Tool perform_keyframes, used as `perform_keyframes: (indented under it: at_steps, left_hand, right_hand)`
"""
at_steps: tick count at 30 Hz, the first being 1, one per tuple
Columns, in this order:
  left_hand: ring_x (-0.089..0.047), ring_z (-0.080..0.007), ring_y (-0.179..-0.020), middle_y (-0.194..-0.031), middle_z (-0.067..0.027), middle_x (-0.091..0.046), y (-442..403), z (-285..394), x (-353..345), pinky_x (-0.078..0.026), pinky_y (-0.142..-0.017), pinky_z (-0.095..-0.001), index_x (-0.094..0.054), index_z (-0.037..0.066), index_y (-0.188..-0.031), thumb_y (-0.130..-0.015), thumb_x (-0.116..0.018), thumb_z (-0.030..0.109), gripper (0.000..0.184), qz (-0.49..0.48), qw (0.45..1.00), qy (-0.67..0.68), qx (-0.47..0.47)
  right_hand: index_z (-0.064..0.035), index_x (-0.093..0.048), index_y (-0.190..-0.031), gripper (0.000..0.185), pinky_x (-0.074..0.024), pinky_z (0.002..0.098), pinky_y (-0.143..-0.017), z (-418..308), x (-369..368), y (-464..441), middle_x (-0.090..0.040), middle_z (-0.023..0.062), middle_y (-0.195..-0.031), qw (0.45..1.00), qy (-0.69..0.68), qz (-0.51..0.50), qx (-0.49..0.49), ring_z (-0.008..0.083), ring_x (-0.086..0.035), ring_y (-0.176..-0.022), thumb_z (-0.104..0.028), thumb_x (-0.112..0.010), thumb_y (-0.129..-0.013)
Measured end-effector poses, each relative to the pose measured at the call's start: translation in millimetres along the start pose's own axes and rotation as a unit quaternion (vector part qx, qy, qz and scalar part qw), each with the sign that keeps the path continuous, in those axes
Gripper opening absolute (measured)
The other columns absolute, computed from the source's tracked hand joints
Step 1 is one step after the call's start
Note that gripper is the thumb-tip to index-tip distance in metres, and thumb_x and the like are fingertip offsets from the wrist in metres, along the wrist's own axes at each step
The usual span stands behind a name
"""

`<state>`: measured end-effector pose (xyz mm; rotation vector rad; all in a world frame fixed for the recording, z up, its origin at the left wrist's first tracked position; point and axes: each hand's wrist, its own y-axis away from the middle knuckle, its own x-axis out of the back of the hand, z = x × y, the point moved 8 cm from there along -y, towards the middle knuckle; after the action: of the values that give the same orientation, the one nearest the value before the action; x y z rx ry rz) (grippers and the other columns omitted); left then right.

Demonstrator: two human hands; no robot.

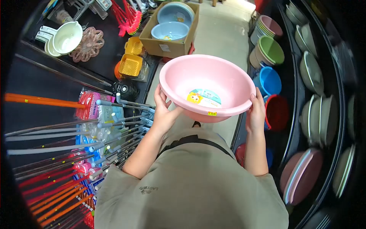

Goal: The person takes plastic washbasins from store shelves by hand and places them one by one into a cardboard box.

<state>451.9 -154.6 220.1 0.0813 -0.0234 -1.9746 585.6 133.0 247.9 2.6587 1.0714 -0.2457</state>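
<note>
A pink plastic basin (225,82) is held up in front of my body, tilted so its inside faces me. A cartoon label sticks to its bottom, and a small yellow price tag sits on the near rim. My left hand (164,114) grips the basin's left side, thumb along the near wall. At the opposite side, my right hand (256,110) is closed on the rim, its thumb near the edge. Some fingers of both hands are hidden behind the basin.
A cardboard box (166,47) with blue basins (171,31) stands ahead. Mops with long handles (49,149) fill the left side, near yellow baskets (130,65) and white scoops (67,37). Buckets (268,80) and stacked basins (303,175) line the right shelves.
</note>
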Motion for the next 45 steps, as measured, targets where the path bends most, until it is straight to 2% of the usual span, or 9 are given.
perform_keyframes:
  at_steps: [3, 4, 7, 11, 16, 23, 31, 40, 45]
  left_hand:
    - [-0.021, -0.0291, -0.139, -0.149, -0.0201, -0.018, -26, -2, -3, -0.023, -0.109, -0.0473, 0.004, 0.005, -0.145, -0.071, -0.075, 0.012, 0.108, 0.034, 0.998, 0.032, 0.035]
    - [-0.034, -0.0236, -0.132, -0.146, -0.0119, -0.028, -33, -3, -1, -0.033, -0.105, -0.0377, -0.005, 0.009, -0.145, -0.071, -0.064, -0.004, 0.095, 0.065, 0.997, 0.018, 0.032]
    - [-0.034, -0.0221, -0.132, -0.146, -0.0100, -0.029, -56, 3, 6, -0.034, -0.104, -0.0335, -0.010, 0.009, -0.146, -0.068, -0.056, -0.007, 0.092, 0.092, 0.991, 0.075, 0.062]
    - [-0.035, -0.0214, -0.128, -0.138, -0.0109, -0.037, -83, -18, 24, -0.028, -0.104, -0.0325, -0.018, 0.009, -0.147, -0.070, -0.058, 0.010, 0.087, 0.118, 0.968, 0.190, 0.111]
    - [-0.041, -0.0109, -0.101, -0.132, 0.0017, -0.042, -103, -32, 42, -0.031, -0.085, -0.0294, -0.017, 0.023, -0.148, -0.084, -0.055, 0.032, 0.075, 0.175, 0.956, 0.157, 0.175]
    - [-0.049, -0.0165, -0.103, -0.138, -0.0038, -0.039, -140, -56, 58, -0.039, -0.075, -0.0308, -0.005, 0.032, -0.148, -0.085, -0.060, 0.038, 0.085, 0.202, 0.928, 0.093, 0.299]
    - [-0.057, -0.0335, -0.105, -0.133, -0.0153, -0.039, -303, -82, 66, -0.056, -0.070, -0.0520, -0.011, 0.033, -0.143, -0.077, -0.052, 0.012, 0.080, 0.096, 0.931, 0.216, 0.280]
    - [-0.057, -0.0331, -0.102, -0.126, -0.0148, -0.042, -487, -87, 138, -0.055, -0.071, -0.0561, -0.016, 0.029, -0.139, -0.074, -0.052, 0.008, 0.077, 0.059, 0.937, 0.153, 0.309]
    - [-0.056, -0.0304, -0.096, -0.119, -0.0141, -0.045, -561, -120, 179, -0.053, -0.071, -0.0581, -0.019, 0.031, -0.134, -0.073, -0.053, 0.005, 0.074, 0.094, 0.928, 0.104, 0.345]
  right_hand:
    - [0.0083, -0.023, -0.142, 0.067, -0.0353, 0.0327, -0.102, -2, -20, -49, -0.037, 0.0187, -0.142, 0.999, 0.001, -0.036, -0.010, 0.0221, -0.043, -0.125, -0.018, -0.055, -0.090]
    - [0.0080, -0.023, -0.142, 0.066, -0.0350, 0.0331, -0.102, 0, -29, -64, -0.038, 0.0184, -0.141, 0.998, 0.013, -0.050, -0.029, 0.0226, -0.043, -0.124, -0.018, -0.055, -0.090]
    - [0.0078, -0.023, -0.142, 0.069, -0.0361, 0.0314, -0.101, 10, -51, -107, -0.044, 0.0173, -0.136, 0.994, 0.046, -0.082, -0.051, 0.0226, -0.046, -0.122, -0.020, -0.056, -0.088]
    - [0.0069, -0.023, -0.142, 0.069, -0.0360, 0.0309, -0.101, 32, -81, -155, -0.044, 0.0174, -0.135, 0.987, 0.081, -0.131, -0.051, 0.0224, -0.045, -0.122, -0.016, -0.057, -0.087]
    - [0.0053, -0.022, -0.143, 0.068, -0.0373, 0.0326, -0.100, 41, -116, -172, -0.040, 0.0195, -0.137, 0.982, 0.077, -0.170, -0.034, 0.0240, -0.046, -0.120, -0.012, -0.058, -0.088]
    - [0.0036, -0.018, -0.145, 0.073, -0.0387, 0.0342, -0.100, 86, -148, -205, -0.036, 0.0201, -0.141, 0.969, 0.129, -0.209, -0.043, 0.0248, -0.043, -0.124, -0.012, -0.061, -0.088]
    - [0.0013, -0.017, -0.146, 0.077, -0.0393, 0.0359, -0.100, 91, -189, -290, -0.031, 0.0182, -0.145, 0.968, 0.188, -0.163, -0.003, 0.0275, -0.038, -0.130, -0.017, -0.064, -0.087]
    - [-0.0037, -0.032, -0.142, 0.069, -0.0318, 0.0393, -0.105, 124, -246, -394, -0.032, 0.0192, -0.142, 0.926, 0.371, -0.064, -0.021, 0.0305, -0.032, -0.132, -0.034, -0.062, -0.087]
    - [-0.0031, -0.040, -0.137, 0.063, -0.0318, 0.0398, -0.106, 182, -228, -429, -0.036, 0.0195, -0.140, 0.933, 0.321, 0.046, -0.154, 0.0324, -0.035, -0.131, -0.035, -0.061, -0.087]
